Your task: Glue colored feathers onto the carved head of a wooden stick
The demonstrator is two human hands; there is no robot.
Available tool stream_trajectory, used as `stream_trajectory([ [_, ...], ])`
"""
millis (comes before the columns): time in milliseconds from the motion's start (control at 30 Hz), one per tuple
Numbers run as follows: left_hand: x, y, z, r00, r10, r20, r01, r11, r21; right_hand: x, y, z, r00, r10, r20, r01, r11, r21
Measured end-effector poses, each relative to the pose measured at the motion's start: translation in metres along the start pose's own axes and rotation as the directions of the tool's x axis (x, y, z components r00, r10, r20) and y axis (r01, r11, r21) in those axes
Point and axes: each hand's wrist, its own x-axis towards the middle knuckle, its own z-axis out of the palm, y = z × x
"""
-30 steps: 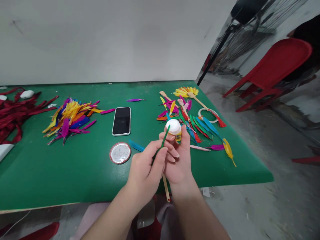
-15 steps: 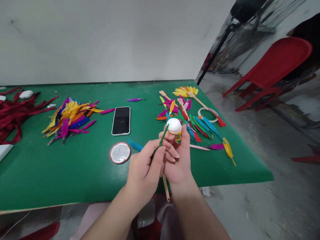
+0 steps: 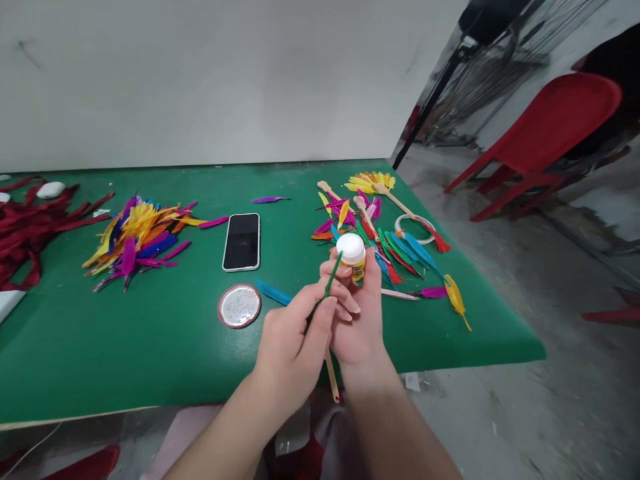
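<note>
My left hand (image 3: pixel 293 343) pinches a thin green feather (image 3: pixel 331 277) whose upper tip touches the white contents of a small open jar (image 3: pixel 351 250) with a yellow label. My right hand (image 3: pixel 360 327) holds that jar between thumb and fingers, above the green table (image 3: pixel 125 347). A wooden stick (image 3: pixel 331 377) is also tucked under my right hand and pokes out toward me past the table edge. Both hands are pressed close together near the front edge.
A round jar lid (image 3: pixel 239 306) and a blue feather (image 3: pixel 273 292) lie just left of my hands. Behind them lies a black phone (image 3: pixel 242 241). Mixed coloured feathers (image 3: pixel 137 233) lie left, sorted feathers and sticks (image 3: pixel 395 250) right, red feathers (image 3: pixel 25 227) far left. A red chair (image 3: pixel 555 133) stands off the table.
The jar and the feather tip have shifted slightly up and to the right; otherwise both hands stay in place.
</note>
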Motion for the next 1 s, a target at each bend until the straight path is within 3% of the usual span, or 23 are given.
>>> stream_trajectory([
  [233, -0.0024, -0.0017, 0.0000, 0.999, 0.013, 0.041, -0.016, 0.997, 0.080, 0.0013, 0.0003, -0.0001, 0.995, -0.064, -0.082, 0.060, 0.997, -0.053],
  [467, 0.0004, -0.0013, -0.0002, 0.997, 0.005, -0.071, -0.007, 1.000, -0.027, 0.0002, -0.0003, -0.0027, 0.999, -0.020, 0.031, 0.021, 0.999, -0.033],
  [1000, -0.0005, 0.0016, -0.0007, 0.999, 0.033, -0.008, -0.032, 0.997, 0.065, -0.0008, -0.0010, 0.0005, 1.000, -0.010, -0.026, 0.009, 1.000, -0.026],
])
